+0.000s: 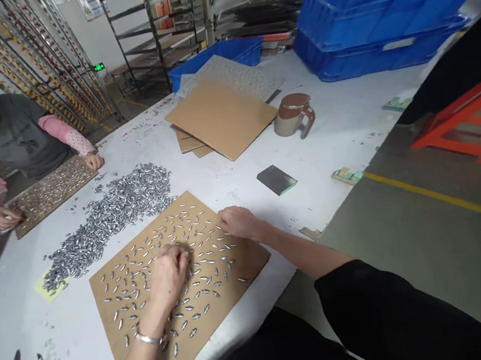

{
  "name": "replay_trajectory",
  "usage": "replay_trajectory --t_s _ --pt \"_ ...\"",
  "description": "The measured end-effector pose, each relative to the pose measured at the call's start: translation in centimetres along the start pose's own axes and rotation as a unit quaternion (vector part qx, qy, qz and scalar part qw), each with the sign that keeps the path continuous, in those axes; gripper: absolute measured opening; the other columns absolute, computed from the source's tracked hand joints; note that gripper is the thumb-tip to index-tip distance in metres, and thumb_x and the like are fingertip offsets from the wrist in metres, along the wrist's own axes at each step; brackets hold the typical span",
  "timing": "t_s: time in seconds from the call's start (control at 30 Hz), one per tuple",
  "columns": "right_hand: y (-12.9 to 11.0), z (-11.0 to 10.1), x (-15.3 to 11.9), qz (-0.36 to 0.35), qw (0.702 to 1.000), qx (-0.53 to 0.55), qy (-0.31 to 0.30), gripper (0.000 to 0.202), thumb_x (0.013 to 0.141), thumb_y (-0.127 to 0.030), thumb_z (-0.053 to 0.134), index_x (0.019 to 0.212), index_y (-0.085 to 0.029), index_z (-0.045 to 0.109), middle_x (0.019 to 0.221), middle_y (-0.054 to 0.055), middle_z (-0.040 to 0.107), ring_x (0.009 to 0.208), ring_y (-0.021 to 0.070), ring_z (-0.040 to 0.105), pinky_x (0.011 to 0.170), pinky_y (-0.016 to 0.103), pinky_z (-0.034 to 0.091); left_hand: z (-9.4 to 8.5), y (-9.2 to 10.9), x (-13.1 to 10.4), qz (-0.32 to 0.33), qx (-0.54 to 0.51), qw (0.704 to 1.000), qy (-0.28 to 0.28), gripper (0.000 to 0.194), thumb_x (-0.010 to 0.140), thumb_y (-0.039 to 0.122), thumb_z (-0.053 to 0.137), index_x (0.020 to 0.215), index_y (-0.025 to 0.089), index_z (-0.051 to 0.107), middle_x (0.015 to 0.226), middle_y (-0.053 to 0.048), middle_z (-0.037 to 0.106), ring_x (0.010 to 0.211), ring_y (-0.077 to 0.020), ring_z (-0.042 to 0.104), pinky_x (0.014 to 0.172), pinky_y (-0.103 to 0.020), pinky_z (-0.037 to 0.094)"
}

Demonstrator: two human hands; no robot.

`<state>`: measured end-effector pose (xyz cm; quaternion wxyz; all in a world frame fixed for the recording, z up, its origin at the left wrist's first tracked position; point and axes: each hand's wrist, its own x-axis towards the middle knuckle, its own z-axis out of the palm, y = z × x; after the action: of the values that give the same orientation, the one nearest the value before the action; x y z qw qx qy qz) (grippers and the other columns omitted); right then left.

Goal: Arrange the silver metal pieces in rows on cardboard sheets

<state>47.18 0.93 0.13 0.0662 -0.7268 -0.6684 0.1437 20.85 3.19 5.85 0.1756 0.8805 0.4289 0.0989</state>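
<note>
left hand point(170, 271): curled over board point(249, 258), can't tell if gripping
right hand point(239, 223): closed at board's edge, grip hidden from me
pieces point(192, 333): around left hand, board looks mostly covered
pile point(120, 206): beyond left hand, plenty left

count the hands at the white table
4: the left hand and right hand at the near board; a co-worker's left hand and co-worker's right hand at the far-left board.

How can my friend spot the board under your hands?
On the white table, find the big silver heap. The brown board lies beside it, on the camera's side. Its silver bits sit spaced out, while the co-worker has a crowded board.
</note>
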Motion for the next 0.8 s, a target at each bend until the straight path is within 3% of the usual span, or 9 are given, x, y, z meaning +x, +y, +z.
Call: replay_trajectory --t_s 0.13,0.3,0.5,0.67,0.8 --pt "1.8 -1.2 -2.0 0.012 0.998 0.037 0.058 0.025 0.099 -0.018 0.045 0.097 -0.017 0.070 0.101 0.008 0.072 0.095 0.0187 0.063 0.080 0.026 0.039 -2.5 -2.2 -4.9 0.001 -0.015 0.998 0.060 0.032 0.099 0.042 0.046 0.094 0.023 0.071 0.095 -0.005 0.073 0.081 -0.0192 0.070 0.076 -0.030 0.056" --pt "2.0 -0.5 -4.8 0.002 0.999 0.053 0.008 0.019 0.099 -0.023 0.051 0.099 -0.018 0.069 0.098 0.005 0.070 0.088 0.0173 0.063 0.075 0.025 0.039 -3.9 -4.4 -10.2 -0.059 -0.012 0.990 0.124 0.033 0.095 0.051 0.051 0.090 0.027 0.072 0.090 -0.003 0.075 0.075 -0.0192 0.070 0.068 -0.028 0.056" --pt "0.8 1.2 -5.4 0.035 0.999 0.003 0.009 0.021 0.100 -0.021 0.046 0.106 -0.017 0.066 0.110 0.010 0.069 0.097 0.0195 0.063 0.078 0.027 0.040 -1.3 -3.1 -13.2 -0.121 -0.068 0.981 0.138 0.031 0.094 0.050 0.053 0.088 0.027 0.073 0.088 -0.002 0.075 0.074 -0.0184 0.070 0.064 -0.026 0.056" --pt "0.6 1.6 -7.2 0.077 0.997 0.033 0.006 0.017 0.095 -0.018 0.052 0.095 -0.019 0.069 0.098 0.007 0.074 0.091 0.0196 0.065 0.073 0.027 0.038 0.4 -2.4 -15.5 -0.147 -0.104 0.972 0.152 0.030 0.094 0.050 0.054 0.090 0.027 0.073 0.092 -0.001 0.075 0.082 -0.0188 0.071 0.077 -0.028 0.057" --pt "0.6 2.0 -8.2 0.125 0.991 0.047 0.031 0.015 0.094 -0.020 0.054 0.090 -0.018 0.068 0.088 0.006 0.073 0.081 0.0193 0.064 0.065 0.028 0.035 1.0 -2.2 -16.4 -0.144 -0.106 0.974 0.143 0.036 0.094 0.055 0.054 0.087 0.026 0.074 0.091 -0.003 0.075 0.080 -0.0197 0.070 0.075 -0.028 0.057"
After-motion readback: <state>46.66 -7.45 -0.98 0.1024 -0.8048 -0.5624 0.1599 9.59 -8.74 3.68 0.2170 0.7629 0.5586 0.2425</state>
